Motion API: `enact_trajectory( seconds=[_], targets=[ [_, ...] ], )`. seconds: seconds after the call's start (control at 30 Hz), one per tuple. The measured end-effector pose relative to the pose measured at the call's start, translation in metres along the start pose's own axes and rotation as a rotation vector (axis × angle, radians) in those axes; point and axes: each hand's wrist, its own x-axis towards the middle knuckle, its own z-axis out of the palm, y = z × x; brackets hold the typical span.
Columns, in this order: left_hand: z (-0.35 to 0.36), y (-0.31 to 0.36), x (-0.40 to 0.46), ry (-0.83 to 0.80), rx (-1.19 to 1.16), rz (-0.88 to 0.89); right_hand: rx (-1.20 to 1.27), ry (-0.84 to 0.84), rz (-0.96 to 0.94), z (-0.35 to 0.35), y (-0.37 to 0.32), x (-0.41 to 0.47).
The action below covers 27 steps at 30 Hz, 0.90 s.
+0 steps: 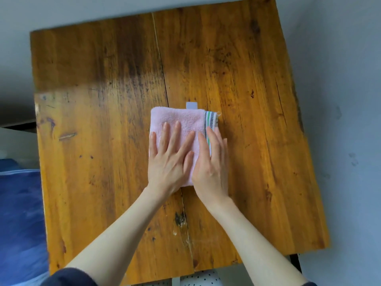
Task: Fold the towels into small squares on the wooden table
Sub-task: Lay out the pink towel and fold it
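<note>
Currently, the pink towel (181, 120), folded to a small square, lies flat near the centre of the wooden worktop (103, 100). Left hand (169, 159) and right hand (210, 168) both press down on it with straight, slightly spread fingers (166, 137), holding nothing. A striped border runs along its right edge. A small grey tab (189, 105), possibly a label, protrudes at the far edge.

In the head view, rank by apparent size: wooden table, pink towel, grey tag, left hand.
1. wooden table, by far the largest.
2. pink towel and left hand: look alike; the hands cover part of the towel, so unranked.
3. grey tag, smallest.
</note>
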Motion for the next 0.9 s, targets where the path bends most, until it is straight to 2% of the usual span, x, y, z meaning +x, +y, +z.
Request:
enact_trajectory(
  seconds=[0.07, 0.17, 0.27, 0.47, 0.9],
  targets=[
    [0.001, 0.0, -0.002, 0.009, -0.007, 0.013, 0.006, -0.05, -0.037, 0.012, 0.001, 0.014],
    [0.0, 0.001, 0.0, 0.031, -0.009, -0.005, -0.026, -0.103, 0.038, 0.027, 0.014, 0.033],
    [0.001, 0.0, 0.0, 0.055, -0.028, -0.007, -0.126, -0.175, 0.007, 0.033, 0.027, 0.035],
    [-0.006, -0.009, 0.014, 0.125, -0.091, -0.011, -0.161, -0.231, 0.005, 0.033, 0.04, 0.031],
    [0.0, -0.021, 0.031, 0.04, -0.103, -0.036, -0.205, -0.265, 0.023, 0.033, 0.035, 0.033]
  ],
)
